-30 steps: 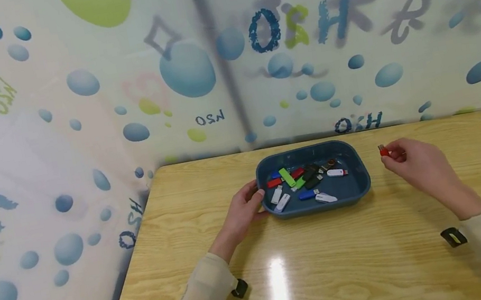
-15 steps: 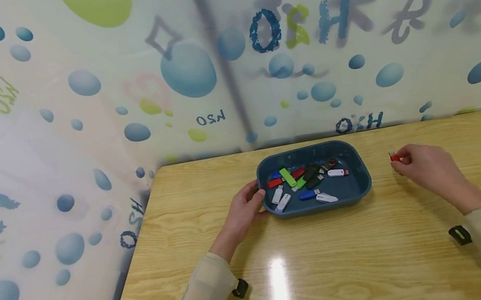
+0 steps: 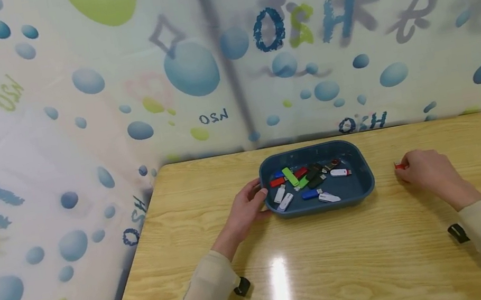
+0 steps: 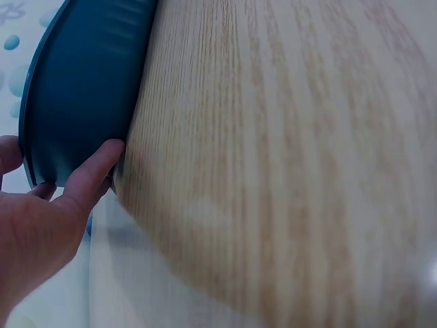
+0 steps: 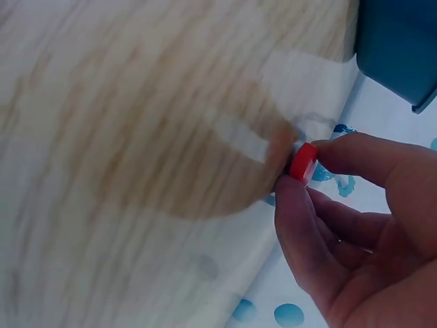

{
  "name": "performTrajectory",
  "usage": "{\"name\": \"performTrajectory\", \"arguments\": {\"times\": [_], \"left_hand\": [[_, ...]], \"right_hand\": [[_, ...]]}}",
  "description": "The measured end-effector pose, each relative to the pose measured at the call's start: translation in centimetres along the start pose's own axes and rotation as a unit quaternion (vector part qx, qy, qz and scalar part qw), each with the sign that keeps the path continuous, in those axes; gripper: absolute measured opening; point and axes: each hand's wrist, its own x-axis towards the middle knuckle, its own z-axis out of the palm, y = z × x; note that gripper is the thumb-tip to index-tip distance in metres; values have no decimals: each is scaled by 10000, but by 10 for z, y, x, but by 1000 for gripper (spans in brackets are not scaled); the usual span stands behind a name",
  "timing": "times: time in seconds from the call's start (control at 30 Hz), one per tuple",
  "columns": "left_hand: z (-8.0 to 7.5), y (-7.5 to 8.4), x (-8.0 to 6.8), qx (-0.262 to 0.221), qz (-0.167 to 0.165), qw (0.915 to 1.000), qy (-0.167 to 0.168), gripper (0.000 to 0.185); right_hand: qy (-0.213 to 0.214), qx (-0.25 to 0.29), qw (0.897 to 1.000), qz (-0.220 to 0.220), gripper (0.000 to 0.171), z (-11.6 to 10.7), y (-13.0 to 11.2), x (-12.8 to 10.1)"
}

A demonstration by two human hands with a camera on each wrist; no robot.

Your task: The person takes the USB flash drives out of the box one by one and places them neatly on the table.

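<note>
Between thumb and finger of the right hand (image 3: 429, 171), a red USB stick (image 5: 303, 162) sits pinched close to the table (image 3: 348, 265); the left hand (image 3: 245, 206) grips the tray (image 3: 351, 188) by its end. A light, even pinch should control the stick best.

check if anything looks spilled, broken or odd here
Nothing looks spilled or broken; the USB sticks lie jumbled in the dark blue tray, and the red USB stick outside it is pinched in the right hand. The one oddity is the wall lettering, which appears mirrored, like H2O backwards.
</note>
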Motion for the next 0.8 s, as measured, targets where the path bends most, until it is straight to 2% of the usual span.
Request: {"name": "performTrajectory", "arguments": {"times": [0.17,0.33,0.5,0.67,0.8], "left_hand": [[2,1,2,33,-65,9999,128,53],[6,2,7,-49,-281,9980,567,53],[8,6,14,-14,-316,9958,855,54],[10,8,20,82,-258,9947,996,53],[10,7,22,102,-274,9951,947,51]], "right_hand": [[-129,-66,9999,13,26,1,1,0],[-262,-53,9996,63,30,1,2,1],[-245,2,9997,29,34,0,3,2],[-327,61,9994,83,33,-1,5,3],[-457,94,9987,189,33,0,6,4]]}}
